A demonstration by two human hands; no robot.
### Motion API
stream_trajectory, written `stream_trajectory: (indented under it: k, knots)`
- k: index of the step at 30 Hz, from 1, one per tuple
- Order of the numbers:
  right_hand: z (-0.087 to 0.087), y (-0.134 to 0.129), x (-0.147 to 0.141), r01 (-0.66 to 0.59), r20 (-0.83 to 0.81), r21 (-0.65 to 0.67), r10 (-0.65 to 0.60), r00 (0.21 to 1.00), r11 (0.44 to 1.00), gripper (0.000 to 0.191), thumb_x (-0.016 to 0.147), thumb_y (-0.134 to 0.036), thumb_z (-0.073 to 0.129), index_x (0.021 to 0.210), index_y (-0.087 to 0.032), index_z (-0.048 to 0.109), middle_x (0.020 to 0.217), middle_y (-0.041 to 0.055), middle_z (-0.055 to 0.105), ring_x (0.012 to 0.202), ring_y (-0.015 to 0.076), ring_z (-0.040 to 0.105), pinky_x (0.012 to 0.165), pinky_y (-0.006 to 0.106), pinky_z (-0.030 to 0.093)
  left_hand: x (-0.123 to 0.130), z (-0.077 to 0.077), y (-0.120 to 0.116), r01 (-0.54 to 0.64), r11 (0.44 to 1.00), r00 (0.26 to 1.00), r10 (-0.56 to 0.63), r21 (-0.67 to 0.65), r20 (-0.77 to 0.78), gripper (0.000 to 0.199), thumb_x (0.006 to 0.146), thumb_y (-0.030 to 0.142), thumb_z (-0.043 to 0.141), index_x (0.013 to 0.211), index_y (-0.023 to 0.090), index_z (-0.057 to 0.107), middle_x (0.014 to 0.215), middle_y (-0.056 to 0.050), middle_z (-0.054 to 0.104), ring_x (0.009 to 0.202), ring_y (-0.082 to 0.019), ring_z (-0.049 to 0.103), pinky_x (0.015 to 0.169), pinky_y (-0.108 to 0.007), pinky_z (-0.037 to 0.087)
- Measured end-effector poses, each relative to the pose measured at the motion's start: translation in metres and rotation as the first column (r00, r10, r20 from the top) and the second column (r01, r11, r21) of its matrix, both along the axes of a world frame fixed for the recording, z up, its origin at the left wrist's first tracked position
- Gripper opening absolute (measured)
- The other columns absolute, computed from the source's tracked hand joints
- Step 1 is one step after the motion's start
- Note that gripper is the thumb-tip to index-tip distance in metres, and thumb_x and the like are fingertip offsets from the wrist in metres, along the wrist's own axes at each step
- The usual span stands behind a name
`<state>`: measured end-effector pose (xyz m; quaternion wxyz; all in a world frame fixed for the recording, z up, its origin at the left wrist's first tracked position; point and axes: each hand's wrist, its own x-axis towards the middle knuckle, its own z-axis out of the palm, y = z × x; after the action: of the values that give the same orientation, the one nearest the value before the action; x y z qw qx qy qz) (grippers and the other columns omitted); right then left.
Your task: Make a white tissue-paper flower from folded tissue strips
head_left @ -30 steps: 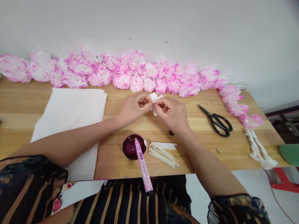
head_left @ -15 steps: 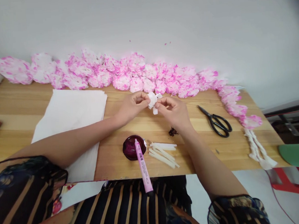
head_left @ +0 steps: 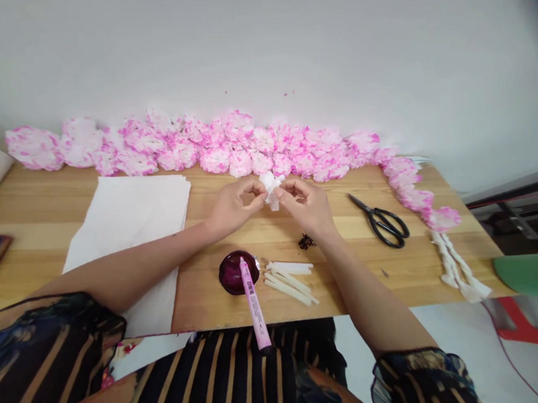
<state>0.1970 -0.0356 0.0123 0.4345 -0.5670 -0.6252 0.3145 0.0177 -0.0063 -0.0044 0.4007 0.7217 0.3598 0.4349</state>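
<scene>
1. Table (head_left: 203, 315): my left forearm (head_left: 153, 263) crosses the white sheets (head_left: 134, 206); shifting could drag them.
2. My left grip (head_left: 233, 208) and right grip (head_left: 310, 207) both pinch the white piece (head_left: 271, 184).
3. That piece: between them, near the flowers (head_left: 240, 163); uneven tugging could tear it.

two hands (head_left: 230, 212), one marker (head_left: 255, 308), one dish (head_left: 224, 284), one pair of scissors (head_left: 371, 212)

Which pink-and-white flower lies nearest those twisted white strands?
The rightmost flower, just above the strands; all the others lie farther left.
</scene>
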Motion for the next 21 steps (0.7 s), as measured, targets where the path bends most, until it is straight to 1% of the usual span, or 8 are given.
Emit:
stream_trajectory:
  k: [2, 4, 8, 10, 13, 17, 19, 21]
  knots:
    - [-0.002, -0.001, -0.003, 0.018, 0.048, 0.042, -0.020, 0.999, 0.999, 0.016, 0.082, -0.034, 0.063, 0.080, -0.019, 0.068, 0.071, 0.0002, 0.068, 0.060, 0.0122, 0.057, 0.056, 0.024, 0.043, -0.001, 0.000, -0.001, -0.003, 1.000, 1.000, 0.003, 0.019, -0.023, 0.013, 0.085, 0.027, 0.058, 0.078, 0.017, 0.060, 0.080, -0.002, 0.066, 0.076, -0.014, 0.061, 0.074, -0.026, 0.048]
    - [-0.006, -0.002, -0.004, 0.019, 0.083, 0.077, -0.025, 0.996, 0.997, 0.014, 0.084, -0.032, 0.060, 0.082, -0.020, 0.068, 0.071, -0.0002, 0.068, 0.056, 0.0114, 0.055, 0.053, 0.024, 0.041, -0.001, 0.000, 0.000, -0.011, 1.000, 1.000, 0.011, -0.007, -0.022, 0.014, 0.085, 0.031, 0.060, 0.086, 0.017, 0.059, 0.082, -0.002, 0.066, 0.077, -0.014, 0.061, 0.073, -0.025, 0.048]
    - [-0.012, -0.002, -0.005, -0.010, 0.195, 0.200, -0.029, 0.980, 0.980, 0.014, 0.087, -0.028, 0.058, 0.084, -0.021, 0.070, 0.077, 0.0007, 0.070, 0.059, 0.0118, 0.056, 0.059, 0.026, 0.045, -0.001, 0.000, 0.000, -0.015, 0.998, 0.999, 0.011, -0.063, -0.050, 0.028, 0.083, 0.036, 0.067, 0.101, 0.019, 0.056, 0.079, 0.001, 0.065, 0.073, -0.012, 0.061, 0.072, -0.025, 0.048]
    - [-0.013, -0.003, -0.005, -0.038, 0.242, 0.236, -0.021, 0.970, 0.971, 0.015, 0.088, -0.027, 0.057, 0.085, -0.021, 0.070, 0.080, 0.0018, 0.071, 0.064, 0.0133, 0.059, 0.062, 0.027, 0.047, -0.001, -0.001, 0.000, -0.025, 0.996, 0.998, 0.020, -0.087, -0.059, 0.023, 0.083, 0.035, 0.065, 0.098, 0.019, 0.057, 0.077, 0.002, 0.065, 0.071, -0.012, 0.060, 0.071, -0.024, 0.047]
    - [-0.013, -0.004, -0.006, -0.058, 0.272, 0.235, -0.009, 0.962, 0.970, 0.016, 0.089, -0.027, 0.056, 0.086, -0.022, 0.071, 0.081, 0.0026, 0.072, 0.067, 0.0144, 0.060, 0.063, 0.027, 0.048, 0.000, -0.002, 0.001, -0.023, 0.990, 1.000, 0.021, -0.139, -0.014, 0.014, 0.085, 0.032, 0.060, 0.087, 0.018, 0.058, 0.078, 0.000, 0.066, 0.071, -0.012, 0.060, 0.066, -0.023, 0.045]
    - [-0.013, -0.002, -0.005, 0.009, 0.201, 0.170, -0.044, 0.979, 0.985, 0.014, 0.085, -0.028, 0.059, 0.082, -0.021, 0.070, 0.078, 0.0016, 0.071, 0.062, 0.0130, 0.058, 0.060, 0.027, 0.046, 0.000, -0.004, 0.007, -0.056, 0.964, 0.994, 0.079, -0.261, 0.079, 0.011, 0.080, 0.027, 0.061, 0.080, 0.017, 0.058, 0.074, 0.001, 0.063, 0.069, -0.011, 0.057, 0.064, -0.022, 0.042]
    - [-0.013, 0.001, -0.003, 0.044, 0.067, 0.052, -0.048, 0.997, 0.998, 0.015, 0.082, -0.032, 0.061, 0.082, -0.020, 0.070, 0.074, 0.0005, 0.070, 0.057, 0.0122, 0.055, 0.055, 0.027, 0.046, -0.001, -0.003, 0.010, -0.052, 0.948, 0.987, 0.096, -0.313, 0.129, 0.011, 0.079, 0.026, 0.061, 0.079, 0.017, 0.057, 0.074, 0.002, 0.061, 0.070, -0.011, 0.057, 0.067, -0.023, 0.043]
    - [-0.013, 0.004, -0.002, 0.025, -0.090, -0.082, -0.033, 0.995, 0.996, 0.019, 0.079, -0.037, 0.063, 0.084, -0.020, 0.070, 0.071, 0.0000, 0.069, 0.056, 0.0127, 0.055, 0.051, 0.026, 0.046, 0.000, -0.003, 0.010, -0.040, 0.946, 0.985, 0.092, -0.323, 0.146, 0.012, 0.079, 0.027, 0.062, 0.079, 0.017, 0.056, 0.075, 0.002, 0.061, 0.070, -0.011, 0.057, 0.068, -0.023, 0.044]
